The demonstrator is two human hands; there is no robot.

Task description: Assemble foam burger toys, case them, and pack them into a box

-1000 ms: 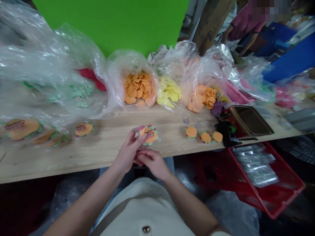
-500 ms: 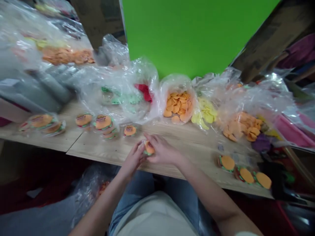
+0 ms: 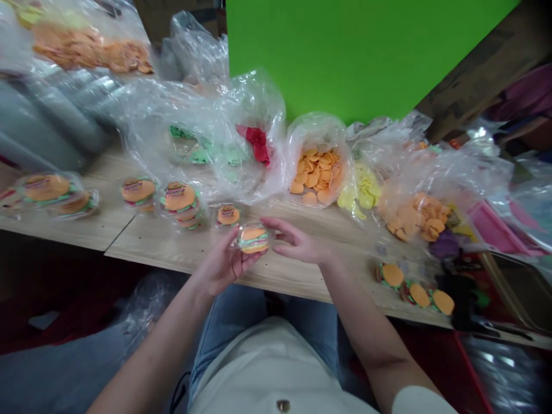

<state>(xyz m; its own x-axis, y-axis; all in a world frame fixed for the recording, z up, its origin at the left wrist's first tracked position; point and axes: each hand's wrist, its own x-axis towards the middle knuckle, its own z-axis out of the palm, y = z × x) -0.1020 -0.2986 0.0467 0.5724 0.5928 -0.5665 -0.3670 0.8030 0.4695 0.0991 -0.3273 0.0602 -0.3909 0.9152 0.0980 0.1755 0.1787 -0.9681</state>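
A toy burger in a clear plastic case (image 3: 253,238) is held over the front of the table, its layered side towards me. My left hand (image 3: 226,261) grips it from the left and below. Close by on its right, my right hand (image 3: 297,241) has its fingers apart and holds nothing; whether a fingertip grazes the case I cannot tell. Just behind lies a small packed burger (image 3: 227,215) with a printed top. Further left are a stack of packed burgers (image 3: 180,198) and another packed burger (image 3: 138,191).
Clear bags along the back hold orange discs (image 3: 317,175), yellow pieces (image 3: 362,190), green pieces (image 3: 200,152) and a red piece (image 3: 257,144). Unpacked burgers (image 3: 418,294) lie at the right front edge. A green panel (image 3: 345,57) stands behind. A pink tray (image 3: 495,227) is at right.
My right hand has come off the burger and opened. My left hand now holds it alone, raised slightly and turned so the layers and clear case show. The view has shifted a little.
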